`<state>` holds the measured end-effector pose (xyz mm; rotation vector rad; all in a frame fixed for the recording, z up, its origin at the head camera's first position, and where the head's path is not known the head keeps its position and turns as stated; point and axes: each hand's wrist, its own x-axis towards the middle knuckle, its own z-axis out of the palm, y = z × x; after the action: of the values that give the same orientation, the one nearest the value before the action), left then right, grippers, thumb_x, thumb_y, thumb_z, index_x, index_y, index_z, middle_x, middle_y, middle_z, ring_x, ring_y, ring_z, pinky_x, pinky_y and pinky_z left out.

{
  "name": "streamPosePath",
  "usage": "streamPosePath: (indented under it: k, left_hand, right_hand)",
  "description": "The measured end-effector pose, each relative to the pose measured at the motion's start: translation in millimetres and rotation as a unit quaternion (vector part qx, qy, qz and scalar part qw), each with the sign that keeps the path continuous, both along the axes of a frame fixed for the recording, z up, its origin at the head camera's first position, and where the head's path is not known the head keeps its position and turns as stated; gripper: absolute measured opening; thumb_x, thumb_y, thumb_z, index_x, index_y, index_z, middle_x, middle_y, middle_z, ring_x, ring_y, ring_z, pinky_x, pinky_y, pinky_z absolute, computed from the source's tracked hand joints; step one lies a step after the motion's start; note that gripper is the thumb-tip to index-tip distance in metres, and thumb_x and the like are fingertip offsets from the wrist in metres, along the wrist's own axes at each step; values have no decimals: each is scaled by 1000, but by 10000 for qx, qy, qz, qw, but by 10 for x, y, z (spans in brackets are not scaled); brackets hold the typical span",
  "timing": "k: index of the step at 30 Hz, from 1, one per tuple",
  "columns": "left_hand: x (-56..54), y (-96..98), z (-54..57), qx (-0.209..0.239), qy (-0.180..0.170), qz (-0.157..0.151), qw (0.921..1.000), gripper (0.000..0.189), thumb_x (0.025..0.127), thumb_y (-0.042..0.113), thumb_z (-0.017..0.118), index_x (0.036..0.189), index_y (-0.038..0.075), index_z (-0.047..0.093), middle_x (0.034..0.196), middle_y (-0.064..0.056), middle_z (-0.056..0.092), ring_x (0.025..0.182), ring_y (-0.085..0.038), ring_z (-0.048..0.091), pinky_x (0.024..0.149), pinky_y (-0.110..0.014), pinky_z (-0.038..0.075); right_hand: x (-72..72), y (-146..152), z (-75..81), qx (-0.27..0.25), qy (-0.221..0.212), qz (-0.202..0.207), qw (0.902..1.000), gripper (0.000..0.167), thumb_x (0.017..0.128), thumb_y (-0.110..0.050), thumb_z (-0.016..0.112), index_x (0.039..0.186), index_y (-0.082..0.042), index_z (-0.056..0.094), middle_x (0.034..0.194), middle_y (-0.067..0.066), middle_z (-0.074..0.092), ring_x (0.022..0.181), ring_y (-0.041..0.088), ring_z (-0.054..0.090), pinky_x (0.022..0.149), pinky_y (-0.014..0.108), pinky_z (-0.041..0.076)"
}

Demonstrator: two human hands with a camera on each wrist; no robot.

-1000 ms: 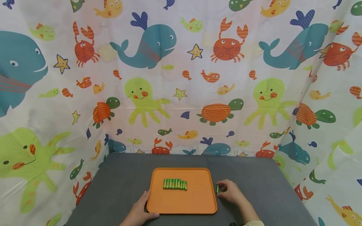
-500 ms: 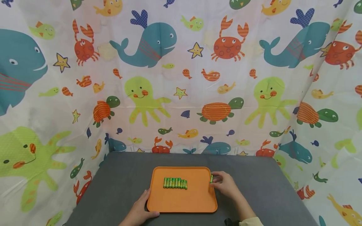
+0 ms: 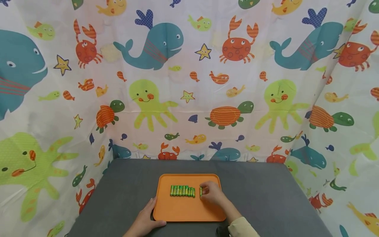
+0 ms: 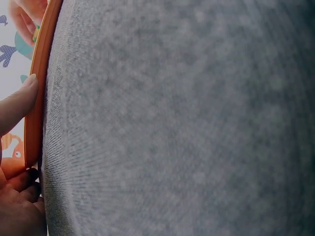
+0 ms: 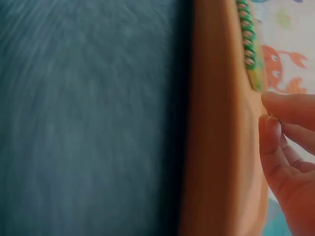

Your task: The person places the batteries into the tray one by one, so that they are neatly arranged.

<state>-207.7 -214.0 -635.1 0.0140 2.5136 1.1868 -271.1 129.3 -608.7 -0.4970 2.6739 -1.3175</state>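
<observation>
An orange tray (image 3: 183, 210) lies on the grey table. On it, left of its middle, several green batteries (image 3: 179, 191) stand side by side in a row; those at the right end are shorter. Thumb and fingers of my right hand (image 3: 214, 194) pinch one small green battery (image 3: 200, 192), held lengthwise like the others, just right of the row with a gap between. In the right wrist view the fingertips hide most of it. My left hand (image 3: 144, 219) holds the tray's near left corner, thumb at the front rim, as the left wrist view also shows.
Grey table surface (image 3: 257, 187) surrounds the tray. A white curtain (image 3: 189, 65) printed with sea animals hangs behind and along both sides. A dark object (image 3: 222, 231) is by the right wrist, partly cut off.
My right hand has carried the small battery leftward from the table beside the tray, over the tray's right rim, to near the row. The left hand has stayed at the corner.
</observation>
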Motion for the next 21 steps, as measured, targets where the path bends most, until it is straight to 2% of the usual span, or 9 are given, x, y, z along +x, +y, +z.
streamPosePath:
  k: [4, 7, 16, 18, 21]
  left_hand:
    - [23, 8, 3, 108, -30, 13, 9999, 120, 72, 55, 87, 162, 8, 24, 163, -31, 20, 146, -56, 22, 107, -74, 28]
    - [39, 7, 0, 105, -21, -16, 9999, 121, 71, 56, 87, 162, 8, 23, 163, -30, 20, 147, -55, 21, 107, -74, 28]
    - [28, -15, -24, 153, -76, 32, 9998, 123, 70, 57, 87, 162, 8, 23, 164, -30, 19, 148, -55, 19, 108, -74, 26]
    - [25, -19, -15, 130, -79, 30, 9999, 123, 69, 57, 88, 162, 7, 23, 163, -31, 19, 147, -56, 19, 108, -74, 26]
    - [21, -41, -23, 143, -85, -24, 9999, 121, 71, 57, 86, 162, 7, 22, 164, -30, 19, 147, -56, 19, 108, -74, 26]
  right_hand:
    - [-3, -108, -43, 420, 161, 79, 9990, 45, 83, 1, 79, 126, 5, 67, 102, 12, 69, 84, 18, 62, 68, 33, 53]
    - [10, -153, -64, 542, 185, 85, 9983, 45, 83, 0, 79, 126, 3, 67, 104, 11, 69, 82, 15, 59, 68, 33, 51]
    - [29, -207, -52, 371, -86, 45, 9993, 55, 83, -9, 84, 133, -1, 64, 123, 15, 67, 87, 17, 58, 68, 33, 51]
    - [39, -196, -43, 209, -112, 29, 9997, 57, 83, -9, 84, 135, 0, 62, 123, 17, 66, 88, 20, 60, 65, 33, 52]
    - [77, -135, -15, 10, -66, -25, 10000, 58, 85, -12, 82, 137, 1, 59, 124, 20, 64, 96, 28, 64, 69, 37, 56]
